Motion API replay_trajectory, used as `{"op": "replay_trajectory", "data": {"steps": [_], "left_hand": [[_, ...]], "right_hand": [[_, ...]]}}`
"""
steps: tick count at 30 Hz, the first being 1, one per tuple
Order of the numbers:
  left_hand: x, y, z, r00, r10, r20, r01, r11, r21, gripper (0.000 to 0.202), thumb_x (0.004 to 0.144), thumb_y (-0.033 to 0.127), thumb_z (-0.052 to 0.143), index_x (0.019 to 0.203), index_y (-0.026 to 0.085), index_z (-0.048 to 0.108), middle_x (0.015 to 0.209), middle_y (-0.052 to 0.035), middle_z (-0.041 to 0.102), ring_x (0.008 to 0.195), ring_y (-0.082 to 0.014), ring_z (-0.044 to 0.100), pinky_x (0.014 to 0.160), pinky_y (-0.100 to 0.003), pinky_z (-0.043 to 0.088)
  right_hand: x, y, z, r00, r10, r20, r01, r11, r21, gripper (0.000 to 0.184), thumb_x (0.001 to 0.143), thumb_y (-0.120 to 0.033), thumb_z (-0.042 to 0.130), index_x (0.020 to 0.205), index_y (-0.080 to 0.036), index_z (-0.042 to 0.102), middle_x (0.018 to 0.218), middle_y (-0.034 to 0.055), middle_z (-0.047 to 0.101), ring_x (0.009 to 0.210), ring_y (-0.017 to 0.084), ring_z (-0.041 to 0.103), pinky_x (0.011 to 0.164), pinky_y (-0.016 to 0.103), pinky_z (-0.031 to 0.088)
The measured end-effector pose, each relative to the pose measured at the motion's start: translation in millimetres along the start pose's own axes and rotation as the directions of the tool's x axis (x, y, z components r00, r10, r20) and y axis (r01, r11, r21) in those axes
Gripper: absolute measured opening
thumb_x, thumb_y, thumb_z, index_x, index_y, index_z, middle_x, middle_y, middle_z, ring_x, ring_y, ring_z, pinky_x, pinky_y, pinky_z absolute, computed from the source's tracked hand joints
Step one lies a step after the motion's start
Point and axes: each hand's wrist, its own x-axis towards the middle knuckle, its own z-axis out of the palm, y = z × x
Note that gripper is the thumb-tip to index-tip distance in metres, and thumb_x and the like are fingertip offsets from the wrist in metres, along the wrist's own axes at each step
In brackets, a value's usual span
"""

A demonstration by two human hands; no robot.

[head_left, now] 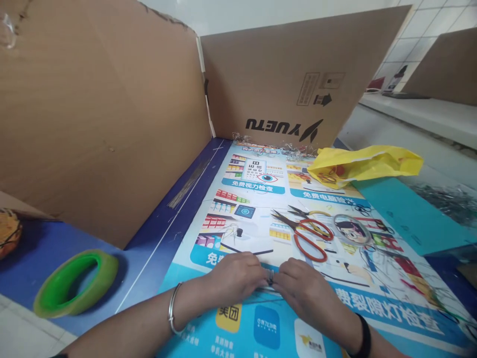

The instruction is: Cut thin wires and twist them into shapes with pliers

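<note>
My left hand (233,278) and my right hand (303,288) rest close together on a printed poster (261,199) that covers the table. Both have their fingers curled in a pinch around a small coiled piece of thin wire (271,276) held between them. A thin wire strand runs out sideways from under the hands. The left wrist wears a silver bangle, the right wrist a black band. Red-handled scissors (307,233) lie just beyond the hands, blades pointing left. A second, smaller pair of scissors lies beside them.
A green tape roll (74,286) sits at the left. A clear tape ring (352,228) lies right of the scissors. A yellow plastic bag (365,164) lies at the back right. Cardboard walls (104,109) stand at the left and rear. Thin wires lie at the right edge (443,196).
</note>
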Motion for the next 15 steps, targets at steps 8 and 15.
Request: {"op": "replay_trajectory", "data": {"steps": [8,15], "left_hand": [[-1.8,-68.2,-12.3,0.820,-0.471,-0.324,0.497,0.868,-0.003,0.016,0.087,0.024,0.046,0.092,0.020,0.061,0.089,-0.0044,0.062,0.088,-0.0185,0.055,0.078,-0.031,0.043],[-1.3,-69.0,-12.5,0.770,-0.609,-0.190,0.627,0.778,0.048,0.013,0.084,0.026,0.047,0.078,0.021,0.057,0.083,-0.0012,0.059,0.074,-0.0152,0.054,0.063,-0.025,0.038]], "right_hand": [[1.0,4.0,1.0,0.997,0.074,-0.038,-0.070,0.992,0.107,0.024,0.090,-0.018,0.040,0.084,-0.019,0.064,0.076,0.0048,0.055,0.073,0.015,0.050,0.064,0.027,0.036],[2.5,0.0,0.2,0.995,0.098,-0.020,-0.097,0.995,0.033,0.029,0.092,-0.020,0.038,0.077,-0.018,0.063,0.071,0.0041,0.055,0.071,0.014,0.050,0.064,0.026,0.038]]}}
